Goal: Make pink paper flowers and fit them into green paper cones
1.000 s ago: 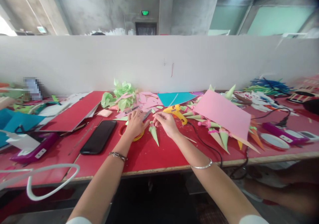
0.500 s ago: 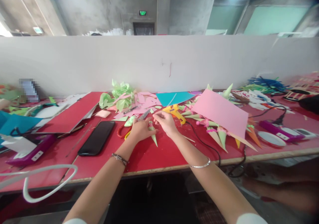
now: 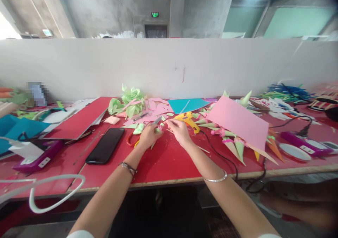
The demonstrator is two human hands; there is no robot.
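My left hand (image 3: 150, 135) is closed around a small green paper cone, whose tip shows below the fingers and whose pink-and-green top (image 3: 160, 126) shows above them. Close by on the right, my right hand (image 3: 179, 129) has thumb and fingers pinched together; whatever lies between them is too small to make out. Red-and-yellow scissors (image 3: 131, 139) lie partly under my left hand. A yellow glue gun (image 3: 188, 120) rests just beyond my right hand. Pink paper scraps (image 3: 158, 108) lie behind both hands.
A black phone (image 3: 105, 145) lies left of my left arm. Several paper cones (image 3: 239, 148) and a pink sheet (image 3: 239, 120) are at the right, near the glue gun's black cord (image 3: 221, 150). Purple power strips (image 3: 298, 142) sit at both sides.
My left hand has closed more around the green cone, and the cone has turned so its tip points down and left. The view has shifted slightly.
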